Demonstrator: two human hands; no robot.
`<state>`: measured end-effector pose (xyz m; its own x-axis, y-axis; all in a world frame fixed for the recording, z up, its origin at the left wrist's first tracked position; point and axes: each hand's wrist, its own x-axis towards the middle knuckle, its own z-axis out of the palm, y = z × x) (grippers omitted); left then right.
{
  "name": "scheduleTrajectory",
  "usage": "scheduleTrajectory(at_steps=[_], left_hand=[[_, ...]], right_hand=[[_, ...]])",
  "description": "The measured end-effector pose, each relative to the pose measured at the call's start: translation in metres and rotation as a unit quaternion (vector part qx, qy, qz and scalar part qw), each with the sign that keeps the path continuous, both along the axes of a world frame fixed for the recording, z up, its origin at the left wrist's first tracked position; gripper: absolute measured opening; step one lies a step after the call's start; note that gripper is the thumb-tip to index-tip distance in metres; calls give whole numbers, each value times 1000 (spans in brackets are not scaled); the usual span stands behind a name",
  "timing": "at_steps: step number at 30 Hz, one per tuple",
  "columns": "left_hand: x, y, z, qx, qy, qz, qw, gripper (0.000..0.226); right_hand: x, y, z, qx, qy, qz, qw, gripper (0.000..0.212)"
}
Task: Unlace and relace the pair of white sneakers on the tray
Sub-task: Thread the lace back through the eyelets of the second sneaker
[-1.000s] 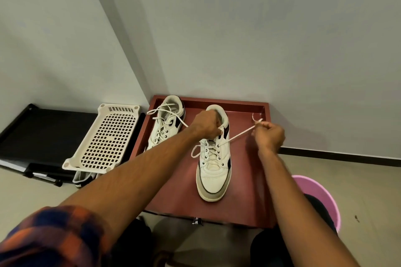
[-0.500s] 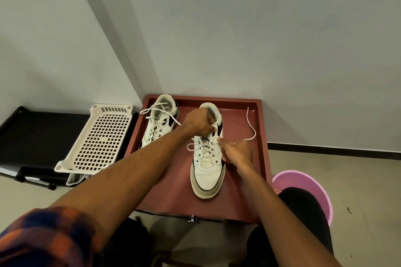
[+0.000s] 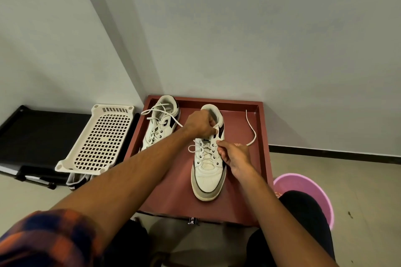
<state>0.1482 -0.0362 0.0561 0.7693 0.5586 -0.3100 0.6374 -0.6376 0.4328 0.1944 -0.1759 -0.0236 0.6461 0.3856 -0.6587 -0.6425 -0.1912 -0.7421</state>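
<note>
I log on tray (image 3: 234, 208): sneaker (image 3: 208, 178), left hand (image 3: 200, 122) pinching lace (image 3: 255, 134) at its twelve o'clock, right hand (image 3: 235, 156) pinching at three.

Single head-worn wide-angle view, looking forward and down from above, close over tray (image 3: 263, 136) by the wall

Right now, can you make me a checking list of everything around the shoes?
Surface: red-brown tray with a raised rim.
Job's things: middle sneaker partly laced, its lace trailing on the tray; corner sneaker loosely laced, untied.
Clutter: white slotted basket, another shoe under it, pink basin.
Hands: left hand grips the middle sneaker's top; right hand pinches the lace by the eyelets.
Cables: nothing seen.
Surroundings: grey wall, black rack, pale floor.
</note>
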Motion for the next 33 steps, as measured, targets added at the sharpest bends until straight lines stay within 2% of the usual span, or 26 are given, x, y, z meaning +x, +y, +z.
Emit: scheduleTrajectory(at_steps=[3, 6, 8, 11, 14, 16, 19, 25, 28, 33], left_hand=[[-1, 0, 0, -1, -1, 2, 1000, 16], [-1, 0, -1, -6, -4, -3, 1000, 16], [-1, 1, -1, -13, -8, -2, 1000, 16], [-1, 2, 1, -6, 1, -7, 1000, 15], [-2, 2, 0, -9, -2, -1, 1000, 15], [-3, 3, -1, -11, -5, 7, 1000, 16], [-3, 2, -2, -9, -7, 11, 1000, 16], [-3, 0, -1, -8, -9, 6, 1000, 15], [-5, 1, -2, -2, -9, 0, 1000, 12], [-3, -2, -4, 23, -12, -6, 1000, 12]], right_hand=[[4, 0, 4, 2, -27, -36, 999, 12], [33, -9, 11, -29, -87, -189, 978, 12], [48, -13, 17, -21, -123, -252, 960, 18], [43, -8, 16, -30, -165, -184, 969, 25], [31, -8, -1, -39, -110, -61, 991, 28], [23, -8, -6, -30, -68, -17, 997, 33], [9, -2, -7, -16, -81, -1, 997, 31], [2, 4, -6, -23, -120, -41, 992, 28], [3, 5, -3, 20, -82, -65, 994, 21], [7, 11, -1, 108, 121, -127, 979, 17]])
